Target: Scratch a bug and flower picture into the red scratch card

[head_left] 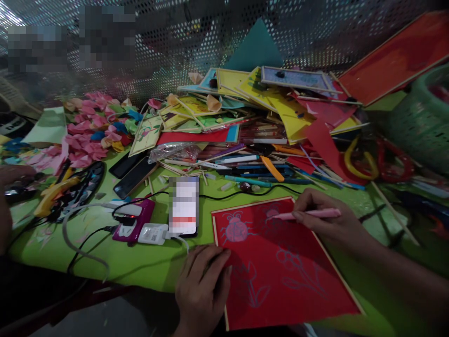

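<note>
Colouring appears to be under way on a flat red rectangular sheet edged with thin pale wooden sticks, which lies at the front of the bright green covered counter. The right hand has its fingers pinched closed around a slim pink pen, the tip at the upper bug drawing; whether it touches the surface I cannot tell. The left hand rests over the sheet's left edge, its fingers loosely bent and not closed on anything that shows; how firmly they press is unclear.

As for progress, the round-bodied bug drawing at the upper left looks filled with pink, while the one under the pen shows only a patch of it. Below, the left flower outline and the right flower outline are bare bluish-grey lines, so if everything is to be coloured, both flowers and part of the second bug are left.
</note>
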Motion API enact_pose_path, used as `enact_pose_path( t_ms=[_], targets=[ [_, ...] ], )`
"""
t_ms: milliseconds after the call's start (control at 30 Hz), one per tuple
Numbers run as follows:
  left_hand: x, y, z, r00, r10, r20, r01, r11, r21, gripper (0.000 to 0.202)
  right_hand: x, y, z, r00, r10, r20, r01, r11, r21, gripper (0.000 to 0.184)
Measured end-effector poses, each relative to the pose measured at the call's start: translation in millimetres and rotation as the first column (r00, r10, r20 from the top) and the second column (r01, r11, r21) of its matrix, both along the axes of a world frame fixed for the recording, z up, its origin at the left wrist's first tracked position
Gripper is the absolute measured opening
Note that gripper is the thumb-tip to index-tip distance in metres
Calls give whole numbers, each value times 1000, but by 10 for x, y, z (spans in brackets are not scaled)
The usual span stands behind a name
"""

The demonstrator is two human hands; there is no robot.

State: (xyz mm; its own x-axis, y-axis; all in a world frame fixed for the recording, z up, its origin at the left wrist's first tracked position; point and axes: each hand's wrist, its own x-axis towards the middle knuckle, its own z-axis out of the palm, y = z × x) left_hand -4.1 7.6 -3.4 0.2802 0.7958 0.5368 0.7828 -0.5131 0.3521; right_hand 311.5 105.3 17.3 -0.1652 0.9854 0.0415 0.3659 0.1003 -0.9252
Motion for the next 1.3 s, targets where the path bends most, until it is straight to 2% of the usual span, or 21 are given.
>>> enact_pose_path(
  t_ms=[500,1033,1300],
  targets=[
    [-28,-27,-36,1000,18,-20,-18,1000,-16,29,-8,-7,-22,998,63,-30,-64,997,-33,27],
    [-40,-30,-52,1000,8,-26,-8,1000,-13,28,-35,6,38,999,13,-29,-14,1000,-21,25],
    [-38,-13,-21,1000,5,-28,-5,1000,-1,29,-9,-14,-7,998,48,-42,-49,998,-40,27]
  ],
)
